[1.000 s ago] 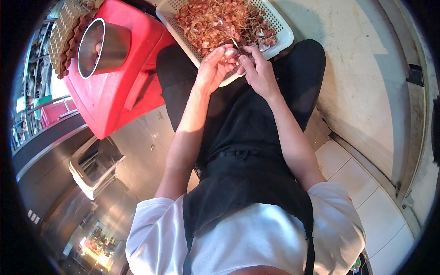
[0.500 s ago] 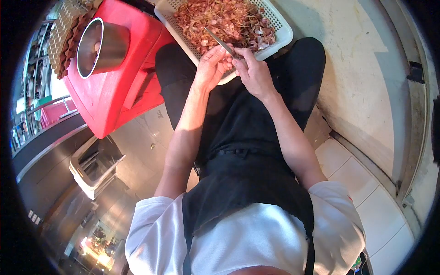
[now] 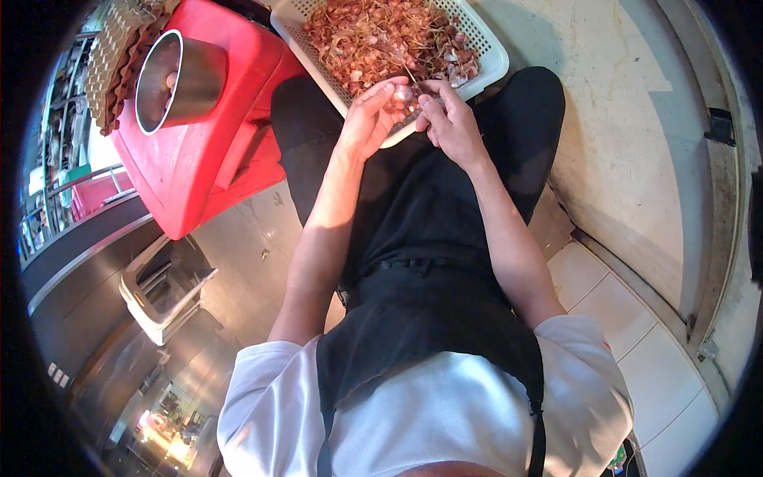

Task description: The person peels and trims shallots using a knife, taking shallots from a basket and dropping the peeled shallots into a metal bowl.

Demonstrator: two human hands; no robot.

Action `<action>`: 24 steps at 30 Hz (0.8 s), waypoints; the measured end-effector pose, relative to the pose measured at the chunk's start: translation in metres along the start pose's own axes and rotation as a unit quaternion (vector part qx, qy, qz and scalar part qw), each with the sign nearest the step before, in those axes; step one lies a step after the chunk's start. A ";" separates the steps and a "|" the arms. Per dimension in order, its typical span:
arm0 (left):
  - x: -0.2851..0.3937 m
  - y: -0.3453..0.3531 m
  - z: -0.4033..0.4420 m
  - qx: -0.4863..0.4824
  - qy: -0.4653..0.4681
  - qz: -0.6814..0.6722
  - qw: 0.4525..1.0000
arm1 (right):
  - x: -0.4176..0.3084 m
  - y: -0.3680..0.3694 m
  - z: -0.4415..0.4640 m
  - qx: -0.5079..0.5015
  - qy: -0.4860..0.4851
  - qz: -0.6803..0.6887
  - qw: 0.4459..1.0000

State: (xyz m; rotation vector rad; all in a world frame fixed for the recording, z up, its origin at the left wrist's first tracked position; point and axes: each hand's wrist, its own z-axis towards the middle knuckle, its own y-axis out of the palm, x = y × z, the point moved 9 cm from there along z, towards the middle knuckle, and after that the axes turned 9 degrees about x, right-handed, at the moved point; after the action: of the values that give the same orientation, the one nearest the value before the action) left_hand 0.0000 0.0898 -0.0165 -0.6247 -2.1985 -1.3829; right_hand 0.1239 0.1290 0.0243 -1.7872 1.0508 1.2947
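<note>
Your left hand [image 3: 369,121], half-closed, clamps a small, round, pinkish bulb [image 3: 404,93]. Your right hand [image 3: 451,127], curled inward, grips a slim metal knife [image 3: 411,75] just beside the bulb. Beneath and beyond lies a white, perforated plastic basket [image 3: 494,70].

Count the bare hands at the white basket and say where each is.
2: the left hand holds a bulb at the white basket; the right hand is close beside it, toward picture right. No other hand shows.
</note>
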 end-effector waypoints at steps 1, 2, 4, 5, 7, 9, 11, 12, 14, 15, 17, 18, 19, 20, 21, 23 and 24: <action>-0.001 0.000 0.001 -0.001 0.002 -0.007 1.000 | -0.006 0.001 -0.001 0.000 -0.029 -0.016 0.999; -0.001 0.000 0.001 -0.001 0.004 -0.014 1.000 | -0.012 0.002 -0.004 0.000 -0.057 -0.032 0.998; -0.002 -0.005 0.004 -0.008 0.002 -0.024 1.000 | -0.019 0.006 -0.006 -0.002 -0.095 -0.057 0.994; -0.003 -0.007 0.004 -0.012 0.001 -0.029 1.000 | -0.019 0.008 -0.007 -0.004 -0.105 -0.066 0.992; 0.000 -0.005 0.003 -0.001 0.011 -0.015 1.000 | -0.018 0.011 -0.008 -0.007 -0.119 -0.073 0.990; 0.001 -0.003 0.001 0.010 0.018 -0.011 1.000 | -0.017 0.013 -0.007 -0.007 -0.129 -0.069 0.989; 0.002 -0.003 0.000 0.021 0.020 -0.016 0.999 | -0.019 0.013 -0.008 -0.004 -0.132 -0.078 0.988; 0.002 -0.003 0.000 0.013 0.022 -0.022 0.999 | -0.019 0.013 -0.008 -0.002 -0.133 -0.083 0.988; 0.001 -0.004 0.002 -0.002 0.026 -0.036 0.999 | -0.014 0.014 -0.007 0.020 -0.161 -0.091 0.982; 0.001 -0.005 0.002 0.002 0.026 -0.029 0.999 | -0.014 0.014 -0.007 0.031 -0.175 -0.095 0.979; 0.000 -0.007 0.003 0.010 0.024 -0.014 1.000 | -0.012 0.013 -0.005 0.038 -0.182 -0.104 0.977; 0.000 -0.008 0.003 0.008 0.026 -0.015 1.000 | -0.013 0.012 -0.005 0.041 -0.186 -0.109 0.976; -0.001 -0.009 0.004 0.006 0.027 -0.015 1.000 | -0.013 0.012 -0.005 0.037 -0.175 -0.088 0.980; -0.002 -0.011 0.004 0.004 0.028 -0.016 0.999 | -0.012 0.012 -0.006 0.034 -0.163 -0.067 0.984; -0.001 -0.006 0.003 -0.002 0.025 -0.014 1.000 | -0.014 0.012 -0.006 0.030 -0.152 -0.046 0.987; 0.002 0.001 -0.001 -0.015 0.020 -0.009 1.000 | -0.015 0.012 -0.006 0.011 -0.101 -0.004 0.995; 0.003 0.001 -0.001 -0.011 0.020 -0.005 1.000 | -0.014 0.011 -0.006 0.001 -0.075 0.017 0.997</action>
State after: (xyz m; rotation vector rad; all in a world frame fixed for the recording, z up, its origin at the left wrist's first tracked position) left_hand -0.0010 0.0894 -0.0134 -0.5897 -2.1618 -1.4146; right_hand 0.1137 0.1219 0.0389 -1.6485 1.0020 1.4232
